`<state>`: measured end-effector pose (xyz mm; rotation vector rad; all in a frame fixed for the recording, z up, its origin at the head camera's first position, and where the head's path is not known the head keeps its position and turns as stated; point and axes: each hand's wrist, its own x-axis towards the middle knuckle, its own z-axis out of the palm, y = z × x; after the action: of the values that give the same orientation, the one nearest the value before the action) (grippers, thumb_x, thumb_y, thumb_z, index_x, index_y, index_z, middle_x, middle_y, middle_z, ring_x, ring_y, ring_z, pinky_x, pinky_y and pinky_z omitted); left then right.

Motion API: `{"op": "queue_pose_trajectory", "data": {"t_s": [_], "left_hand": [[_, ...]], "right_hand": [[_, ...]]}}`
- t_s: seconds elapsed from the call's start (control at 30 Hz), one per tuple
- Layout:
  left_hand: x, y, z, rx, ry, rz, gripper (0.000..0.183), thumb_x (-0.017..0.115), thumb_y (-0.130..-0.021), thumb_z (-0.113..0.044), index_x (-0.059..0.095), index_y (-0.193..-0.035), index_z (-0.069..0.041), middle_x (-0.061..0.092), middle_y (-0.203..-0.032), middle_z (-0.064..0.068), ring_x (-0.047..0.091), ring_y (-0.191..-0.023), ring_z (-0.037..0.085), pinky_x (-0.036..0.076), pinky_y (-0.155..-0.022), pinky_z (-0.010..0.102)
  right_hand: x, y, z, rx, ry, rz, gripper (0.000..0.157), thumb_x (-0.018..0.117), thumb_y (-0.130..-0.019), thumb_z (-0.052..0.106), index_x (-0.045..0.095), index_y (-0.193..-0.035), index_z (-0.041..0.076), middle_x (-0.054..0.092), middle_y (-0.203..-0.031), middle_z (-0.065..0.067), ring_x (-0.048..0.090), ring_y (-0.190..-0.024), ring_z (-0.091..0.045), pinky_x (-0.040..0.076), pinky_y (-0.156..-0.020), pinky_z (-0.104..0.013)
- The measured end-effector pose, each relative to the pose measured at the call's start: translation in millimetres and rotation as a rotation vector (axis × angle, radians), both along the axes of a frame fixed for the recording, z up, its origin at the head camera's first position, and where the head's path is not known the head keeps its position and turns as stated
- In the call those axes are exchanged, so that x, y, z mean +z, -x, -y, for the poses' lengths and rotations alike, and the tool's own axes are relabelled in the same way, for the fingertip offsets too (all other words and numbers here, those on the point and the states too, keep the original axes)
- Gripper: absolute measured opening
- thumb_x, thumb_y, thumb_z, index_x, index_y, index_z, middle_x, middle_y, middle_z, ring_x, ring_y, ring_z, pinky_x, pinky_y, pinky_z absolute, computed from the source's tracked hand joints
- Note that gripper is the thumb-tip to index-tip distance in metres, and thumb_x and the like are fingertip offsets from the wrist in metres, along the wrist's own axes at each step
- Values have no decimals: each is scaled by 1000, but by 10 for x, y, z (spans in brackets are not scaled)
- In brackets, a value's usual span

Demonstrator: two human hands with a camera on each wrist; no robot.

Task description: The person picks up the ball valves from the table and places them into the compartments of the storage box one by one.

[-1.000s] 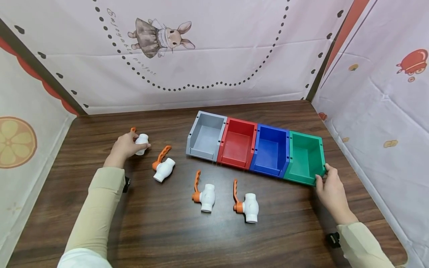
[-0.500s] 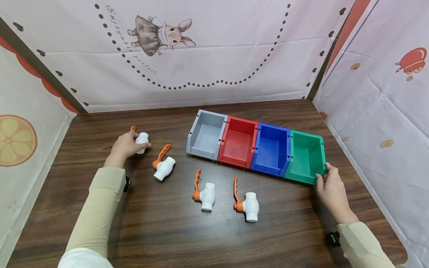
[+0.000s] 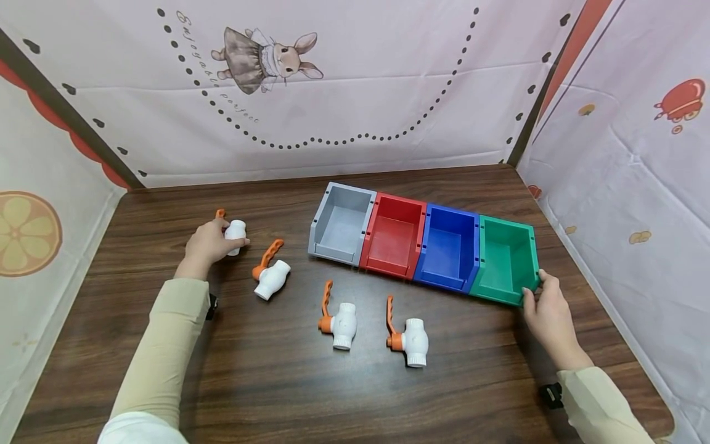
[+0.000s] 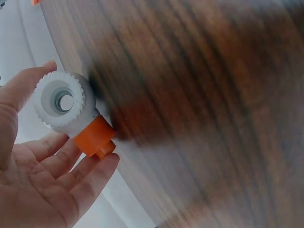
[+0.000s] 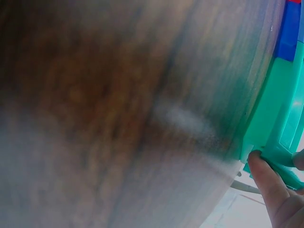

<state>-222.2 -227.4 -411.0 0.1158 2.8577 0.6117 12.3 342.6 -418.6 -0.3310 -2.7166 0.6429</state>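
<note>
At the far left of the table, my left hand grips a white ball valve with an orange handle that its fingers partly cover. In the left wrist view the thumb lies along one side of the valve's white body, and fingertips touch its orange stem cap. My right hand pinches the near right corner of a green bin, thumb and fingers on either side of its wall. Nearest to the left hand lies another ball valve, its orange handle pointing away.
Joined to the green bin in a row are a blue bin, a red bin and a grey bin. Two more ball valves, a middle valve and a right valve, lie in front. Printed cloth surrounds the table.
</note>
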Motion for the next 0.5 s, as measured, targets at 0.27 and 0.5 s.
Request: {"op": "queue_pose_trajectory", "data": {"t_s": [0.27,0.5], "left_hand": [[21,-24,-31,27,47,-21,61,66,-85,-43,52,-121,4,58,-110,28,58,-85,39,44,-60,42],[-21,-58,-46,54,52,-43,64,65,-85,-43,51,-126,4,58,-113,29,59,-88,42,45,-60,44]], "right_hand": [[7,-2,-10,-2,20,16,44,48,-95,-1,30,-130,-21,46,-110,-41,53,-92,-51,44,-71,-60],[8,-19,-11,5,12,9,44,48,-95,-1,30,-130,-21,47,-106,-40,54,-88,-49,45,-69,-59]]}}
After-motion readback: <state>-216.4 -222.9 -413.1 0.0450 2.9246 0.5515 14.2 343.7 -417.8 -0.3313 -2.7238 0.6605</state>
